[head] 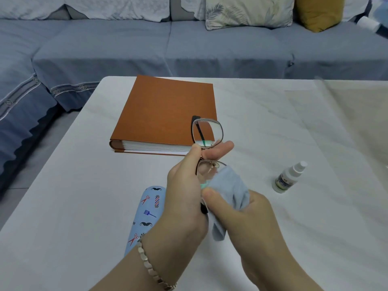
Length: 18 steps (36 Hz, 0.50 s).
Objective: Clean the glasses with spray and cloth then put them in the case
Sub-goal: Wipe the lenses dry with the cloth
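The glasses, with a thin dark metal frame, stand on end above the table. My left hand pinches them at the bridge between thumb and fingers. My right hand presses a light blue cloth against the lower lens; the upper lens is bare. A small white spray bottle stands upright on the table to the right. The light blue case, printed with moustaches and scissors, lies under my left wrist, partly hidden, and looks closed.
A thick orange-brown album lies on the white table behind my hands. A blue-covered sofa with cushions runs along the far side. The table's left edge drops to the floor.
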Motion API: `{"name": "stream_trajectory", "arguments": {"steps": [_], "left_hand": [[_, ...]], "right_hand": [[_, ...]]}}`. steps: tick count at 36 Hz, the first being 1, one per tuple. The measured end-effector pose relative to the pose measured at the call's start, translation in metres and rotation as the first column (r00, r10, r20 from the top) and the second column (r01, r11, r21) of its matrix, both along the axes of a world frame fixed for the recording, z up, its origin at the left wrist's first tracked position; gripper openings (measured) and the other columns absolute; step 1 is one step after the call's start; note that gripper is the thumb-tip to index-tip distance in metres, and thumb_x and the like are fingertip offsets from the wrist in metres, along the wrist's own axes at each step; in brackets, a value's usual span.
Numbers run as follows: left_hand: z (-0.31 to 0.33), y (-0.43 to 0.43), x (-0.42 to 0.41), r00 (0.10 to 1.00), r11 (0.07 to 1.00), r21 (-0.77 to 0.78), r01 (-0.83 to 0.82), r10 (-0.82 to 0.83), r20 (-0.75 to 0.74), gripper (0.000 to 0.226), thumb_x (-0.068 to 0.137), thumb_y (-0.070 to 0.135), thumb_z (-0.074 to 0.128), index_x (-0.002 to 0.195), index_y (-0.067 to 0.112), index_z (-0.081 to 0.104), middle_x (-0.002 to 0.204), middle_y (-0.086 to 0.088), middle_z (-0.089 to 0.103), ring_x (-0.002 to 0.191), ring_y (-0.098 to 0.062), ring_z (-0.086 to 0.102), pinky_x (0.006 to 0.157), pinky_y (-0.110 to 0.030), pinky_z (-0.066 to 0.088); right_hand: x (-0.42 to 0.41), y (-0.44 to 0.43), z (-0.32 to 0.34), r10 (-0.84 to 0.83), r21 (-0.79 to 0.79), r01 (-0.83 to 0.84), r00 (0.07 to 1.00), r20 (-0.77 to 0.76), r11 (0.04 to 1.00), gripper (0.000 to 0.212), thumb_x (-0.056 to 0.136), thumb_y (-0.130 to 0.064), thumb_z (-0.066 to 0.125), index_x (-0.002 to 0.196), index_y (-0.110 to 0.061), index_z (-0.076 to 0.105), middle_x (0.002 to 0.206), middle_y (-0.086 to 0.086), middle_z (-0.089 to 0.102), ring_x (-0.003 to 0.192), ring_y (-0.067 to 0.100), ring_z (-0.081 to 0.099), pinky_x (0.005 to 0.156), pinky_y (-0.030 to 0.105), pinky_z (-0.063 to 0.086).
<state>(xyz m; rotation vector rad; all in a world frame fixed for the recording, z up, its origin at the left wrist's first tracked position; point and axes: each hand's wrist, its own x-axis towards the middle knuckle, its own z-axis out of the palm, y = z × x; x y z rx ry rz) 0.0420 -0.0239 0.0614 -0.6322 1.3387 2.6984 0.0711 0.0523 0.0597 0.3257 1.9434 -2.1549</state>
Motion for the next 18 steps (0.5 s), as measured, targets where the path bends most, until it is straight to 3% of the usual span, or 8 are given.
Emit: {"name": "stream_trajectory", "arguments": {"steps": [2, 4, 6, 9, 14, 18], "left_hand": [[0.002, -0.001, 0.000, 1.000, 1.000, 0.014, 0.006, -0.006, -0.003, 0.055, 0.090, 0.034, 0.042, 0.044, 0.018, 0.066, 0.088, 0.003, 0.077, 0.098, -0.010, 0.066, 0.091, -0.031, 0.046], [0.004, 0.000, 0.000, 1.000, 1.000, 0.002, 0.019, -0.019, -0.022, 0.054, 0.091, 0.033, 0.041, 0.043, 0.018, 0.062, 0.086, 0.001, 0.077, 0.099, -0.009, 0.067, 0.092, -0.032, 0.045], [0.006, 0.002, 0.001, 0.999, 1.000, -0.010, 0.027, -0.028, -0.031, 0.049, 0.091, 0.032, 0.041, 0.049, 0.017, 0.060, 0.083, 0.001, 0.077, 0.101, -0.011, 0.066, 0.091, -0.033, 0.046], [0.008, 0.006, 0.003, 0.997, 0.996, -0.031, 0.078, -0.078, -0.002, 0.044, 0.092, 0.034, 0.040, 0.061, 0.012, 0.062, 0.085, 0.001, 0.077, 0.096, -0.014, 0.069, 0.084, -0.032, 0.051], [0.003, 0.004, 0.010, 0.991, 0.983, -0.126, 0.131, -0.125, 0.051, 0.053, 0.090, 0.038, 0.040, 0.047, 0.017, 0.063, 0.084, 0.003, 0.077, 0.084, -0.030, 0.066, 0.076, -0.042, 0.041], [0.002, 0.002, 0.011, 0.992, 0.985, -0.115, 0.127, -0.123, 0.038, 0.048, 0.090, 0.039, 0.040, 0.061, 0.019, 0.073, 0.090, 0.001, 0.077, 0.091, -0.023, 0.070, 0.079, -0.038, 0.050]], "right_hand": [[-0.001, 0.005, 0.001, 0.027, 0.014, -0.027, 1.000, 0.001, 1.000, 0.020, 0.068, -0.016, 0.071, 0.070, 0.001, 0.061, 0.061, 0.009, 0.059, 0.055, 0.014, 0.052, 0.048, 0.022, 0.041], [-0.003, 0.009, 0.002, 0.042, 0.012, -0.042, 0.999, 0.006, 0.999, 0.014, 0.068, -0.011, 0.072, 0.065, 0.001, 0.065, 0.058, 0.008, 0.062, 0.052, 0.013, 0.053, 0.046, 0.021, 0.041], [-0.007, 0.012, 0.005, 0.041, -0.018, -0.041, 0.999, 0.003, 0.999, 0.012, 0.068, -0.007, 0.071, 0.057, -0.004, 0.069, 0.053, 0.003, 0.065, 0.047, 0.010, 0.056, 0.042, 0.019, 0.043], [-0.012, 0.015, 0.007, 0.028, -0.066, -0.029, 0.999, -0.016, 0.997, 0.014, 0.071, -0.005, 0.070, 0.059, -0.012, 0.071, 0.053, -0.002, 0.068, 0.048, 0.006, 0.061, 0.044, 0.014, 0.045], [-0.018, 0.017, 0.005, -0.002, -0.078, 0.002, 1.000, -0.004, 0.997, 0.016, 0.070, -0.012, 0.071, 0.054, -0.012, 0.070, 0.053, 0.001, 0.066, 0.049, 0.010, 0.062, 0.046, 0.018, 0.051], [-0.015, 0.012, -0.003, -0.062, 0.012, 0.062, 0.997, -0.039, 0.998, 0.016, 0.070, -0.021, 0.070, 0.059, -0.009, 0.068, 0.057, 0.003, 0.065, 0.053, 0.009, 0.061, 0.051, 0.020, 0.049]]}}
